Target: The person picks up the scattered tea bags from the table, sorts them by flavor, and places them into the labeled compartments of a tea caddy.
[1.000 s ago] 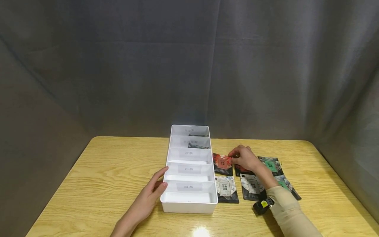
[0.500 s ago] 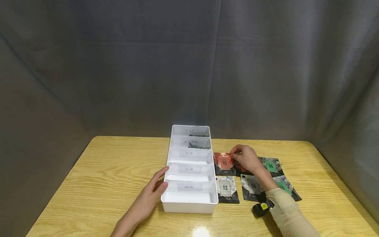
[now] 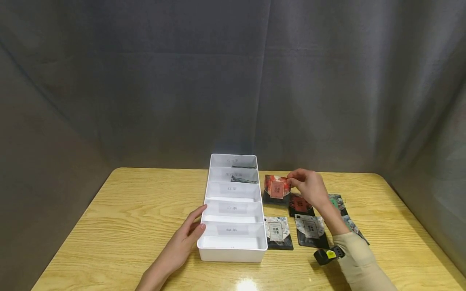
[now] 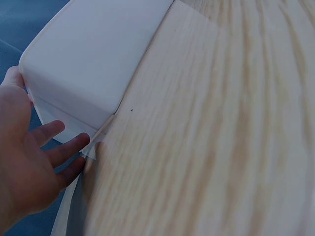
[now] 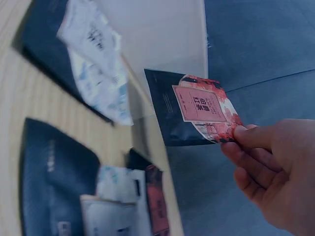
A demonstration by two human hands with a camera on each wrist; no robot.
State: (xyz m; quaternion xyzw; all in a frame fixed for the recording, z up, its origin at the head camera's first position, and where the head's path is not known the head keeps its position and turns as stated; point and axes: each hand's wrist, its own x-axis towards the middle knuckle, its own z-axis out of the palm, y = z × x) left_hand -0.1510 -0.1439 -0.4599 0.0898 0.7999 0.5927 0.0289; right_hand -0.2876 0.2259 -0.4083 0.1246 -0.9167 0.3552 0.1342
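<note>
My right hand (image 3: 311,189) pinches the upper right corner of a red and black tea bag packet (image 3: 276,190) between thumb and fingers. In the right wrist view the packet (image 5: 194,109) is lifted, its printed label facing up. A white divided box (image 3: 233,255) stands left of it, with labelled compartments in a row. At the box's left side, my left hand (image 3: 180,241) touches the rim and wall with thumb and fingers spread. The left wrist view shows those fingers (image 4: 69,150) relaxed beside the white wall.
On the table lie a second red packet (image 3: 300,205), two white and black packets (image 3: 278,233) and green-labelled packets (image 3: 351,228) partly behind the right arm. Dark packets (image 3: 244,179) stick up in the two far compartments. A grey curtain (image 3: 182,101) hangs behind the table.
My right hand has lifted the left red tea bag packet off the table and moved it away from me, uncovering more of the second red packet. The left hand and box stay put.
</note>
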